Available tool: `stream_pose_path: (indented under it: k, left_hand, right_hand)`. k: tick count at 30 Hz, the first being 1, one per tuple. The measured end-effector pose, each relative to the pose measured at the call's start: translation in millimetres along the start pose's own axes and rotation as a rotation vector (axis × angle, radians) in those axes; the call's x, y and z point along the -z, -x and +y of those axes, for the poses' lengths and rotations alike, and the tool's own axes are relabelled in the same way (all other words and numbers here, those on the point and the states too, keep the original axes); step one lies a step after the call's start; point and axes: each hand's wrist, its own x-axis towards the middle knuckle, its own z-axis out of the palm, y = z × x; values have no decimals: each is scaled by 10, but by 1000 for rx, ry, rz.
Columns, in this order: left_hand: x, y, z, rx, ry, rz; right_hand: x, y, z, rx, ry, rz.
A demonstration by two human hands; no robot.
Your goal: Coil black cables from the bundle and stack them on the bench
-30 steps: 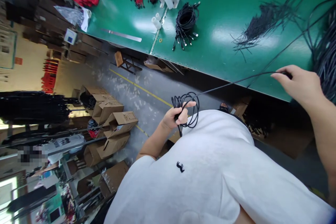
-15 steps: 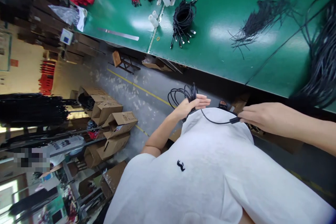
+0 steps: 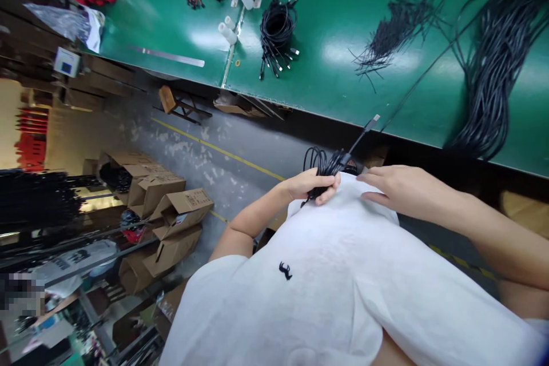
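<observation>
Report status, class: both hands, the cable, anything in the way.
Left hand gripping coiled black cable. Right hand flat beside it, plug end sticking up past the green table edge. Nothing between the hands.

— Left hand (image 3: 311, 186)?
— Closed around a coiled black cable (image 3: 321, 164), its plug end (image 3: 372, 120) sticking out toward the green counter (image 3: 343, 86).
— Right hand (image 3: 392, 187)?
— Just beside the coil, fingers extended.

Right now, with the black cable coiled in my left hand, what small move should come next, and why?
Probably tuck in the loose plug end: the left hand grips the coiled black cable, but that end sticks out toward the green table, and the right hand lies open beside it.
</observation>
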Motion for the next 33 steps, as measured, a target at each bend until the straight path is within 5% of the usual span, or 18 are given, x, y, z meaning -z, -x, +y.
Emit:
stream_pose_path:
  k: [3, 5, 10, 14, 18, 22, 25, 28, 33]
  left_hand:
    - [-55, -21, 11, 62, 42, -113]
    - [-88, -54, 16, 120, 64, -190]
    - [-82, -21, 101, 155, 58, -311]
    - [-60, 124, 240, 96, -78, -174]
    - [-75, 183, 372, -5, -216, 66]
    - [-4, 175, 475, -187, -54, 240]
    - [99, 174, 450, -259, 2, 335]
    - [160, 152, 288, -325, 25, 420]
    - [125, 47, 34, -472, 61, 569]
  right_hand:
    - [-337, -268, 142, -37, -184, 137]
    - [-429, -543, 186, 97, -354, 247]
    - [-248, -926, -10, 505, -362, 210]
    - [-30, -850, -125, 455, -131, 135]
    - [-50, -874, -60, 247, -338, 165]
    - [-425, -1074, -68, -268, -1062, 433]
    - [-747, -1189, -213, -684, -1682, 389]
    - [-917, -1229, -420, -1041, -2058, 333]
    - [-951, -1250, -732, -1114, -2235, 275]
